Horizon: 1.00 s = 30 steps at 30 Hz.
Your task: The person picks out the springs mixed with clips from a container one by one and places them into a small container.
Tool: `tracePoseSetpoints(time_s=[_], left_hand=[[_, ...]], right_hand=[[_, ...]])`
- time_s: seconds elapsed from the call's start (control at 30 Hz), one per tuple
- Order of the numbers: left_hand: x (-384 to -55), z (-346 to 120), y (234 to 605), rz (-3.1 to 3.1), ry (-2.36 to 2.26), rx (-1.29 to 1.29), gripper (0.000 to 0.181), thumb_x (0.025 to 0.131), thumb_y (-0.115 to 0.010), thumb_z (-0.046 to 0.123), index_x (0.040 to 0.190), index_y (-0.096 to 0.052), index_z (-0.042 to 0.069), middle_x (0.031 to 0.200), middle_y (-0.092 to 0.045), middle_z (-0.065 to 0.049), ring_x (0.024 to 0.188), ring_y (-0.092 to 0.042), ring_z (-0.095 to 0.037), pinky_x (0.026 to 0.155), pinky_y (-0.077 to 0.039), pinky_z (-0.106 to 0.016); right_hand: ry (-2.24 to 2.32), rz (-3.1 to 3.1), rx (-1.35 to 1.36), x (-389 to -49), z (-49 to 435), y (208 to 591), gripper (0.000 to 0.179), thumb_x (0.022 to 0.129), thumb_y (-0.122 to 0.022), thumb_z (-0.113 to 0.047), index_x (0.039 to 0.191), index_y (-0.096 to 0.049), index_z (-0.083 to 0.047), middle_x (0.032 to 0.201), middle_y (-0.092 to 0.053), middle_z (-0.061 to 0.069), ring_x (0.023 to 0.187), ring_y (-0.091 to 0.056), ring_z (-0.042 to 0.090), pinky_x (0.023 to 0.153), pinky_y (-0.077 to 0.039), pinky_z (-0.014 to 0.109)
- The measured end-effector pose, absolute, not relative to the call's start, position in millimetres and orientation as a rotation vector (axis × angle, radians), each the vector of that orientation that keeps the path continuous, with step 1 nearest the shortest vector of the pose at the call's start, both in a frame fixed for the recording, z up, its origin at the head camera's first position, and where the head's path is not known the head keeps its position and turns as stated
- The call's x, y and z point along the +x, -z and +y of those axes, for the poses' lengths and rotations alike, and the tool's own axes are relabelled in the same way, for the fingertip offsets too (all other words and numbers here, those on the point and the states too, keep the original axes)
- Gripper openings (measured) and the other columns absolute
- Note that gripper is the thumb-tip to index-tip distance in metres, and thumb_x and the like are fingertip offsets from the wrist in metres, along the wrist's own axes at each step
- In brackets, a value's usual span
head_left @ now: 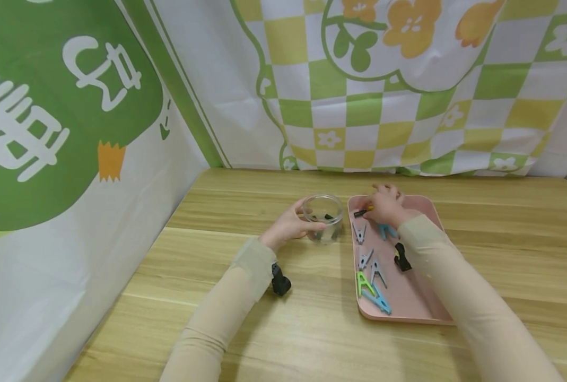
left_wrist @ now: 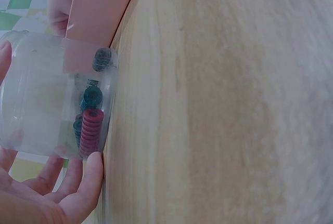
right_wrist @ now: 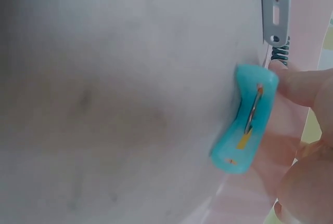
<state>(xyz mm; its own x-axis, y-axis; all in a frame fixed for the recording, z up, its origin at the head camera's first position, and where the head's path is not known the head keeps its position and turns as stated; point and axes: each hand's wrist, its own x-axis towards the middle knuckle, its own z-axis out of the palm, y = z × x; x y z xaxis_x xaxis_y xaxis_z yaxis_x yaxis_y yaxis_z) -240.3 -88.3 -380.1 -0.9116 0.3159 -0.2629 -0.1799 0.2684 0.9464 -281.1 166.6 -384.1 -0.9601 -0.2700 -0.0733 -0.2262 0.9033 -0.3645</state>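
Note:
My left hand (head_left: 293, 225) grips a clear round jar (head_left: 323, 236), thumb in front and fingers around the back. Inside the jar lie a red spring (left_wrist: 92, 133) and several dark green springs (left_wrist: 92, 98). Over the far left corner of the pink tray (head_left: 426, 313), my right hand (head_left: 385, 206) has its fingertips on a dark coil spring (head_left: 359, 213); the right wrist view shows this dark spring (right_wrist: 280, 52) at the thumb tip, partly behind a grey clothespin (right_wrist: 276, 11). A blue clothespin (right_wrist: 244, 120) lies beneath the right hand.
Grey clothespins (head_left: 377, 271), a green clothespin (head_left: 365, 284) and a blue clothespin (head_left: 378, 301) lie along the tray's left side. A black and yellow piece (head_left: 401, 258) is by the right sleeve. A patterned curtain (head_left: 345, 116) hangs behind the wooden table (head_left: 312, 329).

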Motion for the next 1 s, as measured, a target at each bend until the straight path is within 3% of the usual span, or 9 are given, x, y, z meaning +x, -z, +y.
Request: tracePoseSetpoints(time_s=[0.27, 0.57, 0.8, 1.0], left_hand=[[-241, -88, 380, 2.129, -1.699, 0.108, 0.085, 0.079, -0.077, 0.014, 0.148, -0.031, 0.031, 0.143, -0.037, -0.009, 0.109, -0.050, -0.022, 0.088, -0.047, -0.037], [-242, -88, 382, 2.112, -1.715, 0.118, 0.084, 0.080, -0.077, 0.012, 0.148, -0.031, 0.030, 0.144, -0.036, -0.011, 0.106, -0.052, -0.022, 0.087, -0.047, -0.036], [-240, -88, 380, 2.111, -1.721, 0.115, 0.084, 0.080, -0.076, 0.012, 0.148, -0.031, 0.030, 0.143, -0.036, -0.010, 0.097, -0.053, -0.018, 0.079, -0.046, -0.031], [-240, -88, 380, 2.113, -1.717, 0.116, 0.084, 0.080, -0.077, 0.012, 0.147, -0.031, 0.030, 0.143, -0.036, -0.010, 0.107, -0.051, -0.021, 0.085, -0.047, -0.034]], right_hand=[[0.571, 2.943, -0.374, -282, 171, 383, 0.018, 0.086, -0.068, -0.015, 0.104, -0.071, -0.010, 0.152, -0.018, 0.027, 0.135, -0.003, 0.053, 0.101, -0.001, 0.069], [0.575, 2.928, -0.359, -281, 172, 373, 0.022, 0.087, -0.068, -0.019, 0.107, -0.071, -0.012, 0.153, -0.013, 0.027, 0.135, 0.000, 0.052, 0.101, -0.001, 0.068], [0.574, 2.944, -0.350, -279, 172, 365, 0.032, 0.081, -0.074, -0.036, 0.103, -0.072, -0.012, 0.154, -0.011, 0.024, 0.135, 0.001, 0.053, 0.101, -0.001, 0.068], [0.609, 2.973, -0.392, -274, 176, 359, 0.019, 0.087, -0.069, -0.019, 0.103, -0.071, -0.008, 0.154, -0.012, 0.024, 0.135, 0.000, 0.053, 0.100, -0.002, 0.068]])
